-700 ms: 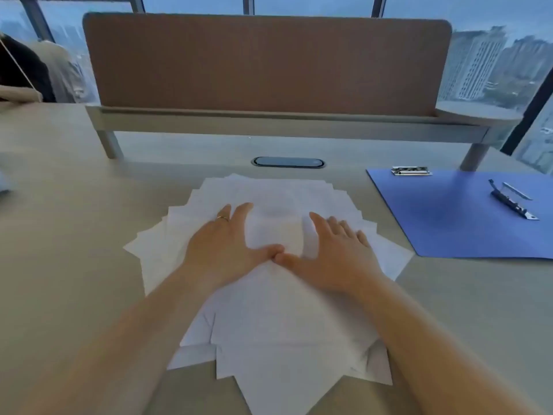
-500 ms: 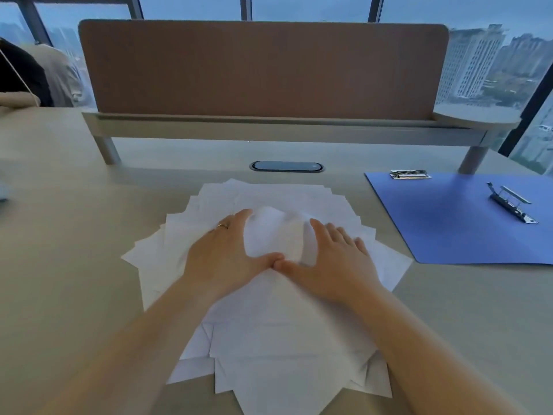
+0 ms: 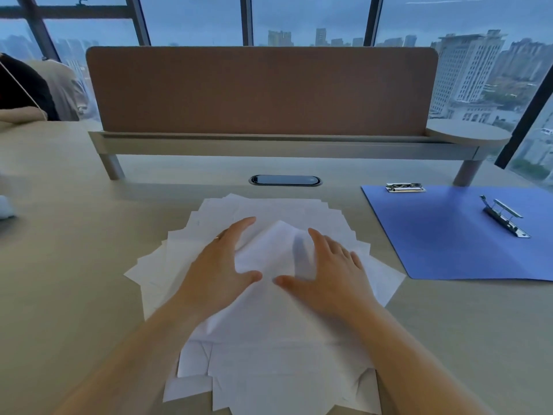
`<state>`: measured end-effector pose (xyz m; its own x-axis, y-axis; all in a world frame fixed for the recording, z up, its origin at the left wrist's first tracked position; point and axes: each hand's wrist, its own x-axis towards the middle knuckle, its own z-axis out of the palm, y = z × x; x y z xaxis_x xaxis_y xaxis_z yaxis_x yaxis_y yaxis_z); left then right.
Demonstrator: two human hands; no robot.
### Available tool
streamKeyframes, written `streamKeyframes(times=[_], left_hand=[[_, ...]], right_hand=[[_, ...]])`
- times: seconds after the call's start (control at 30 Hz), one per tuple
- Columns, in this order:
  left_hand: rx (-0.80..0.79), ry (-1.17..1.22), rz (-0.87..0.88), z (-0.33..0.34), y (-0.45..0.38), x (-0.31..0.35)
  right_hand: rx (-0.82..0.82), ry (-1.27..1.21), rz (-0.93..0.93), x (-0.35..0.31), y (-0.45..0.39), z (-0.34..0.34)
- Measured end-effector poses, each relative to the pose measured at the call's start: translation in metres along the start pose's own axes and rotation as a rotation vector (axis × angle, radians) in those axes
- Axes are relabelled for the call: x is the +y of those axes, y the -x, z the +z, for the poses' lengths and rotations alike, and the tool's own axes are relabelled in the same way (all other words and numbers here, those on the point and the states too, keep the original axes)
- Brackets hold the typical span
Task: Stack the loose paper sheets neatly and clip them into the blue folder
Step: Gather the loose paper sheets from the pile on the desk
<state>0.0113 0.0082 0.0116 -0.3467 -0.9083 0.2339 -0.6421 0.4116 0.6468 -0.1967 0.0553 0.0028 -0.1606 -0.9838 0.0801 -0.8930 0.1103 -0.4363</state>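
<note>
A fanned, untidy pile of white paper sheets (image 3: 269,348) lies on the desk straight ahead of me. My left hand (image 3: 218,265) and my right hand (image 3: 326,274) both press flat on the pile, fingers spread, thumbs nearly meeting. Between the hands the top sheet (image 3: 275,247) bulges up into a ridge. The blue folder (image 3: 454,235) lies open flat at the right, apart from the pile. It carries a metal clip (image 3: 504,217) near its middle and a second metal clip (image 3: 405,187) at its far left corner.
A brown divider screen (image 3: 260,91) on a grey rail crosses the desk's far side, with a cable grommet (image 3: 285,180) before it. A round shelf (image 3: 468,131) sits at the rail's right end. A white object (image 3: 4,205) lies at the left edge.
My hands have slid toward each other on the pile, and the top sheet between them has buckled upward into a higher ridge. The folder has not moved.
</note>
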Motion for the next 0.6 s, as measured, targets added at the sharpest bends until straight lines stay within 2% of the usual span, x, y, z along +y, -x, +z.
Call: streamKeyframes(times=[0.17,0.33,0.6], left_hand=[[-0.043,-0.002,0.127,-0.002,0.001,0.001],[-0.067,0.051,0.205,-0.008,0.001,0.001],[-0.080,0.040,0.283,-0.016,0.004,0.009]], right_hand=[[0.054,-0.091,-0.003,0.005,-0.003,-0.011],[0.008,-0.163,-0.026,0.011,-0.004,-0.017],[0.141,-0.180,-0.075,0.018,-0.009,-0.021]])
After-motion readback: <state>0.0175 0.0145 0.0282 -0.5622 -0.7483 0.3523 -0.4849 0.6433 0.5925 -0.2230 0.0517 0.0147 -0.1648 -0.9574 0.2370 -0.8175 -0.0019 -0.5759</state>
